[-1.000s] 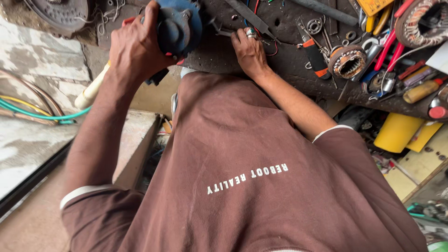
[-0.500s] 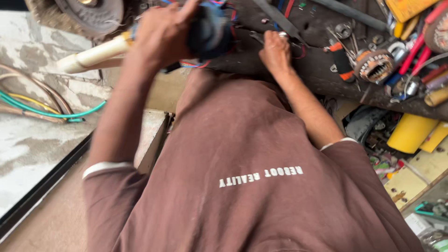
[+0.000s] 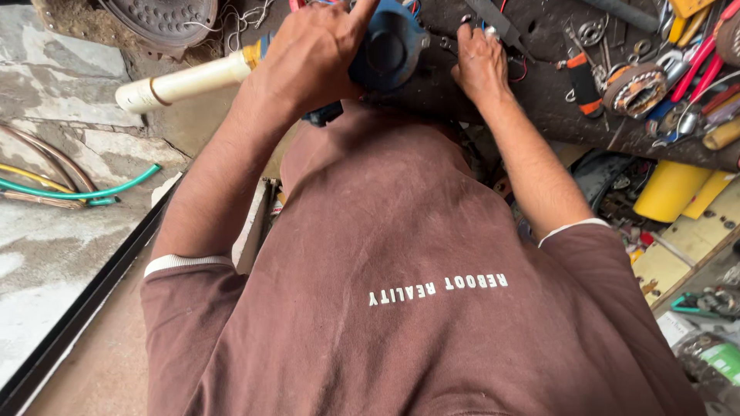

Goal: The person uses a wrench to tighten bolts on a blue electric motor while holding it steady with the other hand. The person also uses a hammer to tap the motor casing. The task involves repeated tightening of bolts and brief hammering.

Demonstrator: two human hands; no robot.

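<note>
At the near edge of the dark workbench (image 3: 539,100), toward its left end, sits a blue motor housing (image 3: 389,50), round-bodied, with a cream plastic pipe (image 3: 185,81) running out from it to the left past the bench's edge; the left hand (image 3: 312,58) is wrapped over the housing's left side, fingers curled on top of it and closed in a firm grip; the right hand (image 3: 479,62) rests on the bench surface just right of the housing, fingers bent down onto something small among the wires, and whether it pinches a part or only presses there cannot be told; further right along the bench lie an orange-handled tool (image 3: 583,81), a copper-wound coil (image 3: 634,88) and red-handled pliers (image 3: 697,65), well apart from both hands; beyond the bench's left end a finned metal disc (image 3: 162,19) lies at the top, and green and yellow hoses (image 3: 69,189) trail on the stone floor; a yellow container (image 3: 669,191) stands below the bench's right part. Judged by its look, the housing is a cast body, heavy and stiff, with a smooth painted skin that could slip in a greasy palm; the broad round flank under the left hand seems the sound place to hold, while the pipe looks light and would make a poor handle; the thin wires nearby look easy to snag.
</note>
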